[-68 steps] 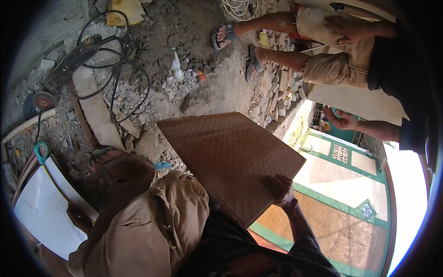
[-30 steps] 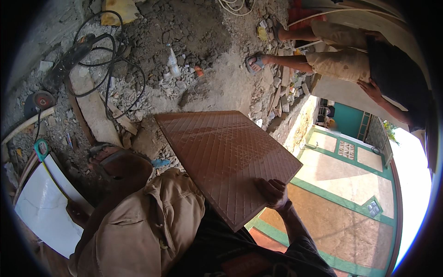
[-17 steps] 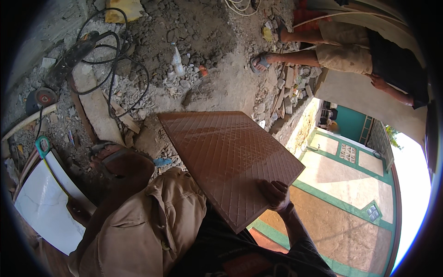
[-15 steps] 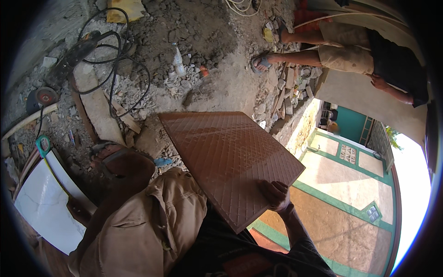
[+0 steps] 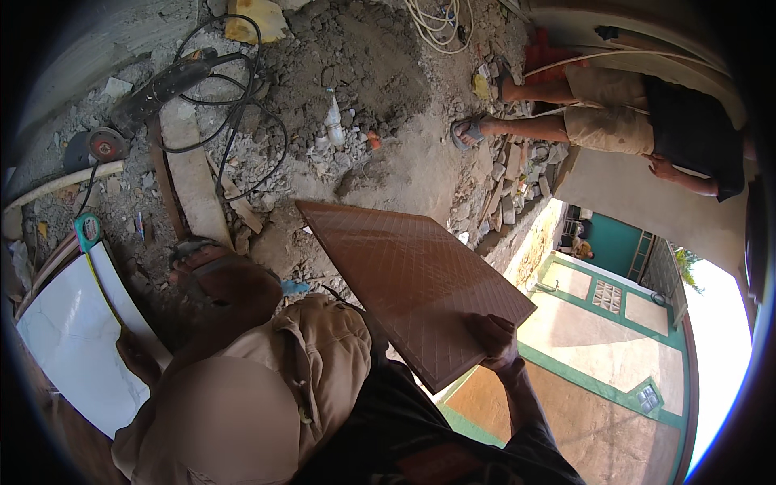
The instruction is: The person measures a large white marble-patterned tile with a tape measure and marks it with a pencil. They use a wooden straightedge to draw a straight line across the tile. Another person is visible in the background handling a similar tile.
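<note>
My right hand (image 5: 495, 338) grips the near right edge of a large reddish-brown tile (image 5: 416, 287) with a diagonal grid pattern. The tile stands tilted above the ground in front of my body, its fingers side hidden in part. At the lower left, my left hand (image 5: 139, 360) is dark and partly hidden by my leg. Its fingers close on the yellow blade of a tape measure (image 5: 88, 231), whose teal case lies at the far end of a white marbled tile (image 5: 77, 323). The blade stretches across that white tile.
An angle grinder (image 5: 153, 93) with a black cable rests on rubble at the upper left, beside a pale plank (image 5: 187, 166). A white bottle (image 5: 334, 120) stands in debris. Another person (image 5: 606, 129) in shorts stands at the upper right, near broken bricks (image 5: 517, 174). My sandaled foot (image 5: 214, 271) is on the ground.
My view has shifted, so the ground and tools appear farther right and slightly lower. The brown tile appears narrower and more tilted, still in my right hand. My left hand stays by the tape blade.
</note>
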Action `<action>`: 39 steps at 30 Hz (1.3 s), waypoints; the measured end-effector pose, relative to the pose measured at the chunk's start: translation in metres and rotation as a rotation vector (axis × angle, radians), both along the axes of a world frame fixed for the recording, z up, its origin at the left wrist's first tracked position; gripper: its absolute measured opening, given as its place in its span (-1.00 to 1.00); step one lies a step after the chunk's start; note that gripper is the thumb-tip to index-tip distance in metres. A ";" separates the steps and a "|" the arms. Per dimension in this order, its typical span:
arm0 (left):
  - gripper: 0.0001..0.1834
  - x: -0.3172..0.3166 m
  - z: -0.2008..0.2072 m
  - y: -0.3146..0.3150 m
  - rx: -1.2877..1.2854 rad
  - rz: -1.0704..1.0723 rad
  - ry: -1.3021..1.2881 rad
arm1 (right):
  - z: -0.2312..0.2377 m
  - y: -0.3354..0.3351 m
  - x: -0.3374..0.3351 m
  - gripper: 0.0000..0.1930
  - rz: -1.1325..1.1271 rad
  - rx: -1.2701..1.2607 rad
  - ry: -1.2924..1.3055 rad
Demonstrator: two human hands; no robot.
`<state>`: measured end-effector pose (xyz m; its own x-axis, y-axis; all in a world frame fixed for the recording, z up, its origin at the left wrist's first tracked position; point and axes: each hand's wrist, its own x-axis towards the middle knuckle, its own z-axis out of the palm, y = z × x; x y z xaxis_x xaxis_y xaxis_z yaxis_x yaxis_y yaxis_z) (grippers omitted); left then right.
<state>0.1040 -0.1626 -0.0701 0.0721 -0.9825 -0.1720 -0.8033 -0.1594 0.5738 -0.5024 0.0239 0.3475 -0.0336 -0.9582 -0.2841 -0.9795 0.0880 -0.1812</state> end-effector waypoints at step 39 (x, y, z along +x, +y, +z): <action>-0.81 -0.005 -0.010 -0.001 -0.088 0.090 0.004 | 0.012 -0.096 -0.035 -0.77 -0.403 0.101 0.057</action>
